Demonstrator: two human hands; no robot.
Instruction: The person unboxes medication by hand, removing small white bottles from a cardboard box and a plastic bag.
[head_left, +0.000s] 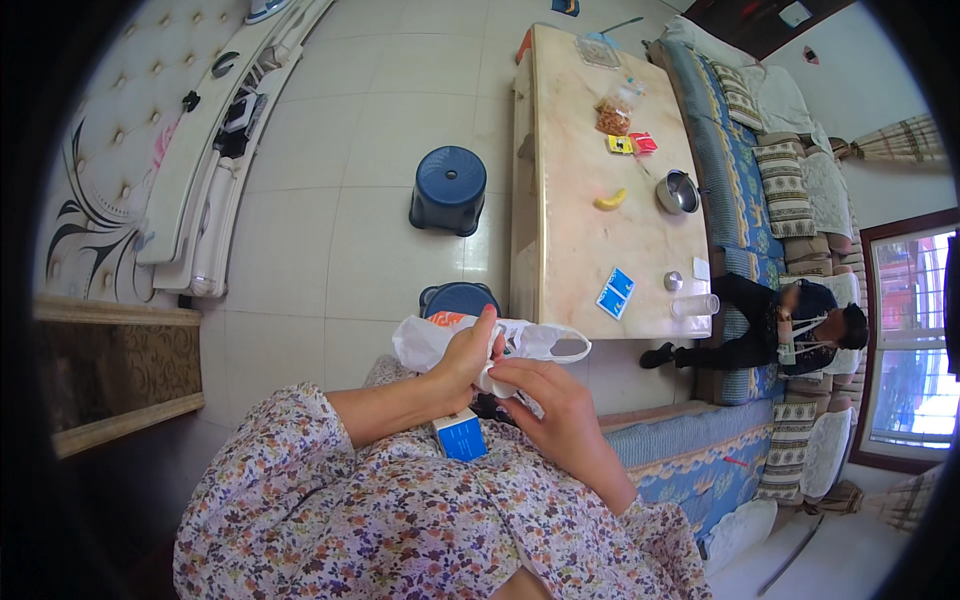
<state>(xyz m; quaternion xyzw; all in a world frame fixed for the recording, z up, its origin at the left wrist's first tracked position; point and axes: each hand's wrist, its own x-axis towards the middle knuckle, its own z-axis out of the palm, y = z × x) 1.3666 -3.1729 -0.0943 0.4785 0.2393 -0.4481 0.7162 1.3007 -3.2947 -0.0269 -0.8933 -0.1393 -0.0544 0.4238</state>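
In front of my body, my left hand (461, 360) is wrapped around a small white container (495, 384), probably a bottle, with the thumb pointing away from me. The fingertips of my right hand (553, 401) grip the near end of the same container; my fingers hide much of it. A white plastic bag (420, 343) with orange print lies just beyond, against my left hand, its handle loop spread to the right. Below my left wrist, a blue and white box (461, 436) rests against my floral clothing. What holds the box up is hidden.
Two blue plastic stools (450, 184) stand on the tiled floor. The marble-topped table (570, 240) carries a banana (610, 199), a metal pot (677, 192), blue packets (616, 293) and a clear glass (695, 304). A person (802, 330) sits on the sofa (742, 240) to the right.
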